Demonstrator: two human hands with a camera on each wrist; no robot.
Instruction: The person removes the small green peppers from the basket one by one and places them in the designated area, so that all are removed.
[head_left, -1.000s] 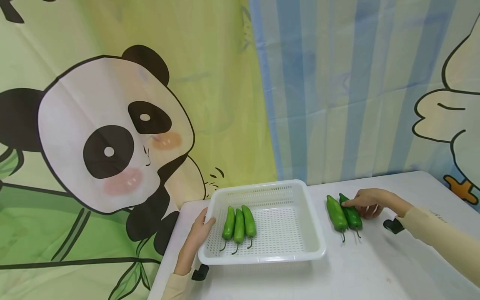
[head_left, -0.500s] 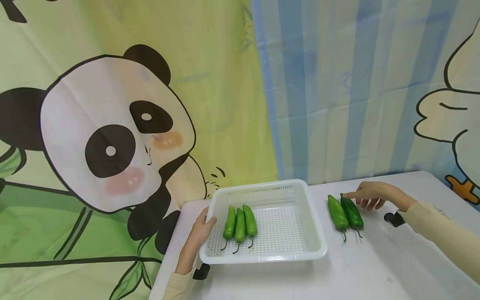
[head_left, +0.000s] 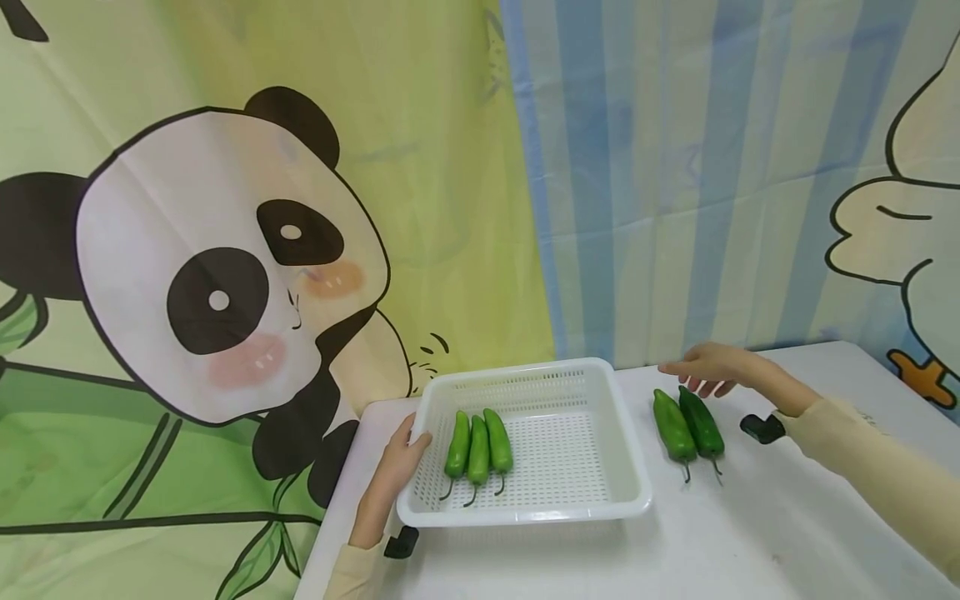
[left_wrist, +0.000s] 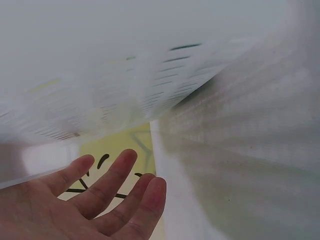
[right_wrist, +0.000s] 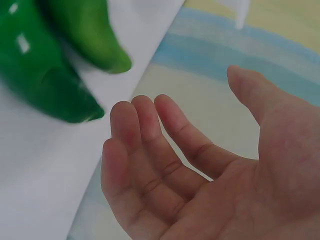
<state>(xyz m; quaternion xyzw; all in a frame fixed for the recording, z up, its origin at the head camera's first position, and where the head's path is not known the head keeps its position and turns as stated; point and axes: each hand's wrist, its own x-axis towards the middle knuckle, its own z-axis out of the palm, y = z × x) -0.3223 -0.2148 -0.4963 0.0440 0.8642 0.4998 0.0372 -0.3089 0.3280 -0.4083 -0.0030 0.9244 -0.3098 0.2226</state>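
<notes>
From where I stood, the handling of the peppers looked partly done: three green peppers [head_left: 478, 452] lay side by side in the left half of the white basket [head_left: 525, 518], stems towards the person. Two more, a lighter green pepper [head_left: 673, 425] and a darker green pepper [head_left: 701, 421], lay close together on the surface [head_left: 720, 533] to the basket's right, their stems pointing the same way. By that count, I judged that three were in place and that this pair was what remained to be dealt with.

The right hand [head_left: 708, 365] hung just past the far tips of the pair, its fingers [right_wrist: 200, 152] loosely bent, the thumb [right_wrist: 245, 87] spread well away from them, with nothing in its hold. The left hand [head_left: 402, 457] held the basket's left side, thumb over the rim and fingers outside the wall, gently bent and slightly apart; how firmly it held on, I couldn't tell.

I found no brand or label on the peppers or the basket. Some faint marks [head_left: 865, 415] showed beside the right sleeve [head_left: 877, 467], too small to read. The curtain [head_left: 465, 250] behind carried a cartoon panda [head_left: 150, 183], with no wording I could make out.
</notes>
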